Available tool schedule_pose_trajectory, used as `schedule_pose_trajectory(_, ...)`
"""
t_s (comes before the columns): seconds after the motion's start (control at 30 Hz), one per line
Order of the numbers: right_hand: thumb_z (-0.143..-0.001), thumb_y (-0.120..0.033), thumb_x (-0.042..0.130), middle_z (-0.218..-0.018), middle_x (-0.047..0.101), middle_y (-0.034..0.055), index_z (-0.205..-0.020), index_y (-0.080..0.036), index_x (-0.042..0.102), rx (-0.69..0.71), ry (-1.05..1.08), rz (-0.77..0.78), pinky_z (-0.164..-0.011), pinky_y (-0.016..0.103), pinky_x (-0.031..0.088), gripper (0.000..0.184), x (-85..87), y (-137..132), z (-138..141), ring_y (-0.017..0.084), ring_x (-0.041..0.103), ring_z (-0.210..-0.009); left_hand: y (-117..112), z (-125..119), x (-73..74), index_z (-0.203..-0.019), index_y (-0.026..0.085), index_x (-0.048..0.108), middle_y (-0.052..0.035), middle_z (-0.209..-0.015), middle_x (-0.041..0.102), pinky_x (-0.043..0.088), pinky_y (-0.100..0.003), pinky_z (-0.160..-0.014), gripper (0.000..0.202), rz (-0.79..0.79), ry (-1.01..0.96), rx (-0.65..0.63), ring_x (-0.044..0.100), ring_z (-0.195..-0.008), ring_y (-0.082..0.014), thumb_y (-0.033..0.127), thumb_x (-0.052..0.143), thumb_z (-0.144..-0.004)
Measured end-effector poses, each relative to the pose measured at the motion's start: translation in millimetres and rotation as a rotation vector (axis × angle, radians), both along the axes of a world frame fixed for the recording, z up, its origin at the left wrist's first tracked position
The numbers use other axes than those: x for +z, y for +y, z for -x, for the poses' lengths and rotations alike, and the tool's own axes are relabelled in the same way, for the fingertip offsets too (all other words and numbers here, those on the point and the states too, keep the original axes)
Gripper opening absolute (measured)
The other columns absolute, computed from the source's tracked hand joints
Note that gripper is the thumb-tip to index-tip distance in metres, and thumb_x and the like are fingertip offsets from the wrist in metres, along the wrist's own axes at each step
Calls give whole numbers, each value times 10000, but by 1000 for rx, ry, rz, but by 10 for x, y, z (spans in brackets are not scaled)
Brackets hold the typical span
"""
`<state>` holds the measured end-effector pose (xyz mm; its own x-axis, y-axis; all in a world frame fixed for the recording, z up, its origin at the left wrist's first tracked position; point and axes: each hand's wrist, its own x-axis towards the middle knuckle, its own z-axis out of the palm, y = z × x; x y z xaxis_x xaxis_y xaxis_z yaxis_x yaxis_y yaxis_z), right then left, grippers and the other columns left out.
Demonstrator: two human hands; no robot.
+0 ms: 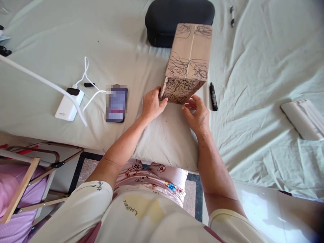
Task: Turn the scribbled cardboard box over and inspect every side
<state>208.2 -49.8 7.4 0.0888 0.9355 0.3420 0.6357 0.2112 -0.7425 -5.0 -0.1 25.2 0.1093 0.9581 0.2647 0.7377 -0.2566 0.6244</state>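
Both hands (pixel 151 104) (pixel 199 116) at a cardboard box (pixel 188 64), left fingertips partly hidden (either grip unclear).

On the sheet (pixel 253 145), a box (pixel 188 64) stands before a case (pixel 174 15), with the left hand (pixel 151 105) at its near left corner and the right hand (pixel 198 114) by its near right. A marker (pixel 213 97) lies right of the box, a pen (pixel 232 17) farther back. Left lie a phone (pixel 116 104) and, farther left, a power bank (pixel 66 110).
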Motion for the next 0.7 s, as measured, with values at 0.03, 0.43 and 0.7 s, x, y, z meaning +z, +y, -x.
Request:
schedule_pose_trajectory(0.03, -862, -389, 689, -1147, 790, 76, -1372, -251, 601, -8, 10, 4, -912, 468, 647, 535, 6, 2, -5, 233, 765, -944, -8, -1, 20, -1282, 169, 595, -133, -1202, 761, 537, -462, -1081, 430, -1, -2, -7, 709, -1192, -320, 332, 765, -922)
schedule_pose_trajectory(0.43, -930, -404, 622, -937, 752, 50, -1199, -254, 626, -134, 63, -103, -812, 442, 644, 308, 44, 19, -49, 194, 709, -807, -15, -14, 12, -1205, 175, 647, -128, -1140, 792, 551, -367, -973, 269, 36, -9, -98, 757, -1095, -285, 387, 556, -1067)
schedule_pose_trajectory(0.7, -970, -607, 597, -1073, 737, 81, -1427, -261, 526, -128, 78, -47, -788, 434, 631, 577, 61, -12, -37, 208, 714, -841, -43, -42, 54, -1121, 193, 651, -118, -1038, 793, 551, -372, -890, 308, 139, -25, -63, 757, -1004, -288, 435, 462, -1101)
